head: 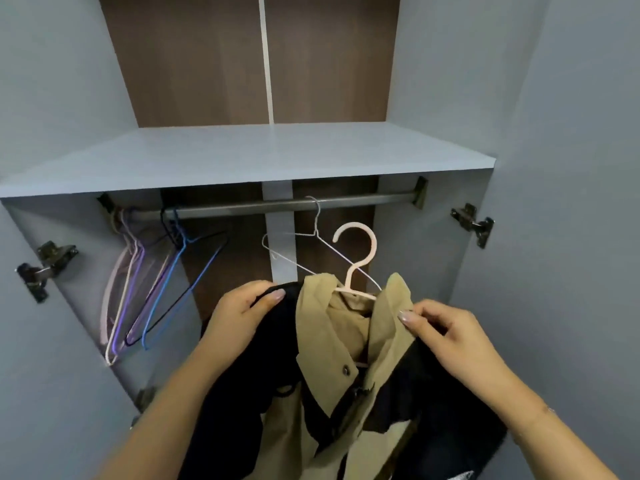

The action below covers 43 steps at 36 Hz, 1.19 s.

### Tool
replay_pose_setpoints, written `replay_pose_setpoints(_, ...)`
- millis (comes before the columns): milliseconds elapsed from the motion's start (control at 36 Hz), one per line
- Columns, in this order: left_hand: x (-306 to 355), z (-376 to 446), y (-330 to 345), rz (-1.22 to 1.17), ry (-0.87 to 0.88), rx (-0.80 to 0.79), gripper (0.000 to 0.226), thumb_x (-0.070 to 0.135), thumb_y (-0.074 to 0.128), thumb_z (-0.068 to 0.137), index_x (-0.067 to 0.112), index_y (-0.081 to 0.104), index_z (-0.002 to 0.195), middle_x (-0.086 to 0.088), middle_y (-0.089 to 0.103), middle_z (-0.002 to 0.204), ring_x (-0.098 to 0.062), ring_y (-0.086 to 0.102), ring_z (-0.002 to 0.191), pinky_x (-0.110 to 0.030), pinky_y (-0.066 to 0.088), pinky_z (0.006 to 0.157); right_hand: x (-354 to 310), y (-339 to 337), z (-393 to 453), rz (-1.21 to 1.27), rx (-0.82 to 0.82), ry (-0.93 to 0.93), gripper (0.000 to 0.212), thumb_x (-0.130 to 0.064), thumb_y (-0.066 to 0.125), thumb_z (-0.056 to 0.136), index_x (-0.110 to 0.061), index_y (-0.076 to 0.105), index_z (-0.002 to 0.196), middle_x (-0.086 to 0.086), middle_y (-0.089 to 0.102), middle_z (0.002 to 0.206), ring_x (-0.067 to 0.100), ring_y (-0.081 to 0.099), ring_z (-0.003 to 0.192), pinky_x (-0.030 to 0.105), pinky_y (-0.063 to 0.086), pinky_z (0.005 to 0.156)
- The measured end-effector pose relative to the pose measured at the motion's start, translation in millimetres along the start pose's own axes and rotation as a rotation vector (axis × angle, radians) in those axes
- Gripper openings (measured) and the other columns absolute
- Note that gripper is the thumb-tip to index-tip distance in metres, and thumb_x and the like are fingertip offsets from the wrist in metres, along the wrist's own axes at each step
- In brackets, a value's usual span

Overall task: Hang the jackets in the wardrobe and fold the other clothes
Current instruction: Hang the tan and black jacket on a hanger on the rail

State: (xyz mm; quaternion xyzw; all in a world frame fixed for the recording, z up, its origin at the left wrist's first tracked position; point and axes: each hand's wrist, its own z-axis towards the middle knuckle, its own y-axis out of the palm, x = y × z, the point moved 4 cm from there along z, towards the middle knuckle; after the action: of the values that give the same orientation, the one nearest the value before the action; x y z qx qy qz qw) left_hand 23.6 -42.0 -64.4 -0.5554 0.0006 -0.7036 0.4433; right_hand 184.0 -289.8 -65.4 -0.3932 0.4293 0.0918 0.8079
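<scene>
The left grip [242,308] curls over the black shoulder of a tan-and-black jacket [329,358], holding the fabric, while the right grip [446,336] pinches the tan collar edge on the opposite side. Between the two hands the jacket sits on a pale pink plastic hanger [356,261], its thick round hook standing free below the rail. Above both hands runs one dull metal rail [277,206] under a smooth grey shelf [242,157] inside an open wardrobe with grey side walls and a brown wood-grain back panel [194,64]. One thin white wire hanger [317,233] hangs on the rail just above the hands. Up and to the left of the left grip, a bunch of thin empty hangers [149,282] in pink, purple, blue and black hangs tilted together; their count is unclear.
</scene>
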Motion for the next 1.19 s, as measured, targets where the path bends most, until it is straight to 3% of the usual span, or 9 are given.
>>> replay_pose_setpoints(167,-38.3,16.4,30.6,-0.211,-0.156,-0.15,0.027,0.021,0.054,0.098,0.023,0.076,0.082,0.005,0.073,0.083,-0.003,0.066,0.077,-0.014,0.047,0.07,19.3,-7.2,-13.5,-0.074,0.213,0.125,0.042,-0.059,0.049,0.084,-0.024,0.067,0.07,0.002,0.065,0.065,0.026,0.059,0.063,0.045,0.05,0.065)
replay_pose_setpoints(250,-61.3,30.7,44.2,-0.224,-0.296,-0.203,0.036,0.028,0.052,0.099,0.019,0.069,0.068,0.003,0.065,0.068,-0.009,0.061,0.068,-0.027,0.046,0.07,30.4,-9.9,-10.5,-0.051,0.245,0.174,0.033,-0.049,0.056,0.088,-0.023,0.07,0.073,0.004,0.067,0.067,0.034,0.06,0.066,0.049,0.051,0.067)
replay_pose_setpoints(333,-83.6,54.1,56.3,-0.07,-0.38,-0.142,0.026,0.02,0.049,0.1,0.012,0.074,0.096,-0.005,0.071,0.1,-0.019,0.062,0.099,-0.034,0.044,0.092,46.9,-22.7,-6.2,-0.088,0.295,0.237,0.03,-0.044,0.059,0.089,-0.025,0.068,0.068,0.002,0.066,0.063,0.031,0.059,0.062,0.045,0.05,0.064)
replay_pose_setpoints(472,-63.2,94.4,105.9,0.094,-0.185,-0.172,0.034,0.024,0.05,0.1,0.02,0.055,0.134,-0.003,0.049,0.139,-0.017,0.045,0.128,-0.027,0.035,0.101,74.9,-58.8,-6.4,-0.108,0.365,0.304,0.039,-0.05,0.056,0.087,-0.021,0.062,0.062,0.004,0.057,0.055,0.016,0.045,0.049,0.032,0.037,0.052)
replay_pose_setpoints(639,-47.0,173.6,192.4,0.531,0.05,-0.364,0.043,0.032,0.044,0.101,0.032,0.042,0.144,0.004,0.026,0.159,-0.017,0.01,0.149,-0.048,0.006,0.117,96.6,-57.1,12.9,-0.113,0.331,0.354,0.04,-0.043,0.058,0.089,-0.014,0.059,0.063,0.01,0.053,0.056,0.015,0.041,0.049,0.032,0.033,0.052)
replay_pose_setpoints(778,-89.9,220.6,200.4,0.937,-0.039,-0.548,0.044,0.045,0.037,0.102,0.034,0.041,0.144,0.003,0.028,0.158,-0.023,0.007,0.15,-0.057,-0.007,0.115,115.2,-49.9,36.3,-0.138,0.361,0.395,0.038,-0.046,0.056,0.09,-0.02,0.051,0.061,-0.004,0.051,0.052,0.012,0.045,0.049,0.033,0.035,0.051)
replay_pose_setpoints(889,-117.7,230.3,180.7,1.098,-0.078,-0.547,0.057,0.044,0.057,0.093,0.03,0.038,0.145,-0.006,0.031,0.154,-0.027,0.018,0.146,-0.055,-0.001,0.117,131.6,-52.7,58.2,-0.152,0.362,0.416,0.037,-0.041,0.056,0.093,-0.017,0.053,0.066,-0.002,0.049,0.051,0.014,0.047,0.05,0.036,0.037,0.052)
replay_pose_setpoints(1056,-90.7,257.2,184.3,0.963,0.297,-0.233,0.047,0.019,0.064,0.087,0.016,0.051,0.133,-0.01,0.041,0.139,-0.03,0.034,0.13,-0.042,0.023,0.105,152.2,-52.4,80.3,-0.288,0.332,0.427,0.04,-0.038,0.054,0.095,-0.018,0.044,0.062,-0.002,0.048,0.05,0.011,0.048,0.049,0.028,0.034,0.046)
replay_pose_setpoints(1194,-92.2,272.9,197.6,1.106,0.037,-0.438,0.032,0.041,0.048,0.097,0.027,0.062,0.121,0.002,0.056,0.128,-0.022,0.036,0.135,-0.06,-0.012,0.113,165.1,-43.4,102.6,-0.276,0.308,0.431,0.04,-0.037,0.054,0.096,-0.019,0.045,0.062,-0.005,0.047,0.049,0.009,0.047,0.048,0.018,0.027,0.043)
